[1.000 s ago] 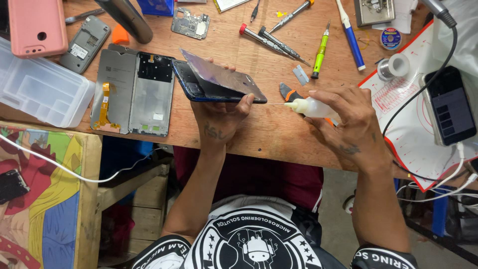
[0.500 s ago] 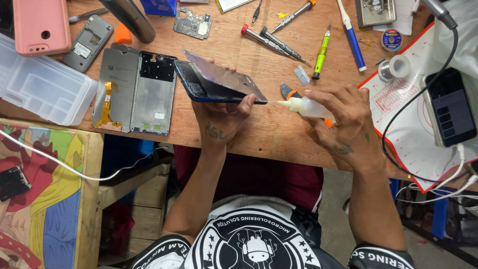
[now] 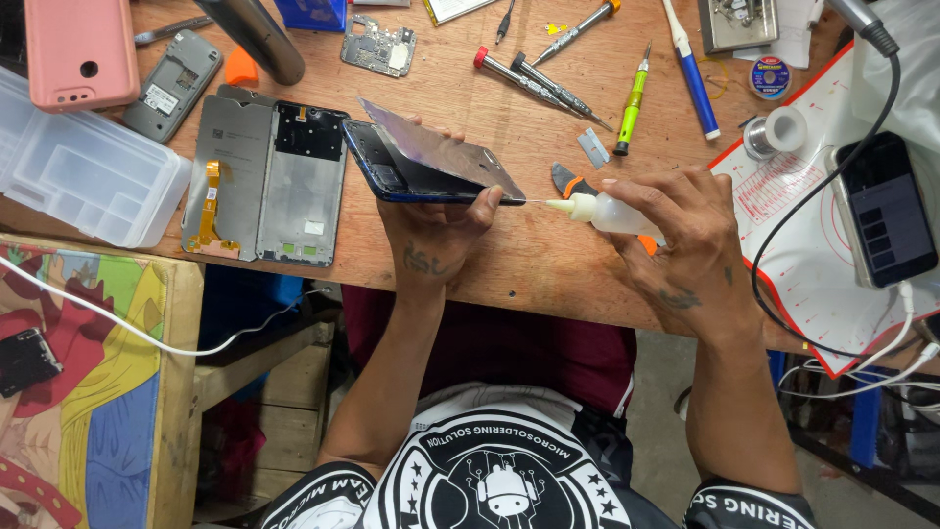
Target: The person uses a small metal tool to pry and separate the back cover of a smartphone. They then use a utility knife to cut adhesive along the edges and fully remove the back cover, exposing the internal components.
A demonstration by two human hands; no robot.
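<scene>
Head camera is looking down on a dark blue smartphone (image 3: 392,168) that is being held tilted above the near edge of the wooden workbench (image 3: 509,260). Its glossy panel (image 3: 441,155) is lifting away from the body like a half-open lid, hinged at the end nearer the right hand and gaping at the far end. The left hand (image 3: 431,230) is cradling the phone from below, fingers curling over the far side and the thumb pressing at the near corner. The right hand (image 3: 676,240) is closing around a small translucent squeeze bottle (image 3: 607,211), whose thin needle tip is pointing at that same corner, just at the seam.

Left of the phone, a grey phone frame with an orange flex cable (image 3: 266,181) is lying flat on the bench. Further left, a clear plastic compartment box (image 3: 83,176) is sitting at the bench edge; its compartments are looking bare, though their contents cannot be told for sure. A pink phone case (image 3: 80,51) is resting behind it. Beyond the phone, screwdrivers (image 3: 534,78) are lying scattered. To the right, a black phone (image 3: 886,211) is lying on a white and red mat (image 3: 793,284) with a cable plugged in.
</scene>
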